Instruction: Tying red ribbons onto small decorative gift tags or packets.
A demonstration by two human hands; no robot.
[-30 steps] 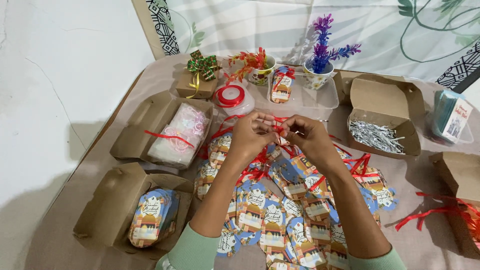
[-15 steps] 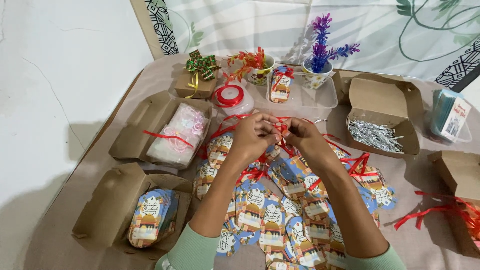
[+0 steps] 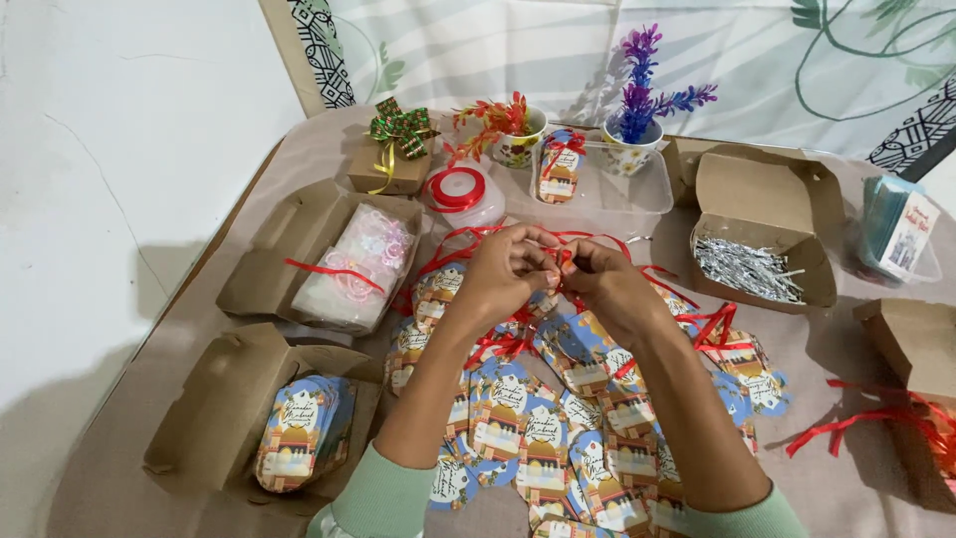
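We pinch the red ribbon (image 3: 560, 261) between left hand (image 3: 503, 274) and right hand (image 3: 607, 284), both equally near, mid-table above the tags (image 3: 543, 428), its strand running left-right.

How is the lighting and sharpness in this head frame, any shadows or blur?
Head view: even, soft light; a dim shadow falls on the white floor beside the table; both hands slightly soft, paper tags fairly sharp; no strong glare.

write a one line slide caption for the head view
Both hands, left hand and right hand, work a red ribbon above scattered paper gift tags.
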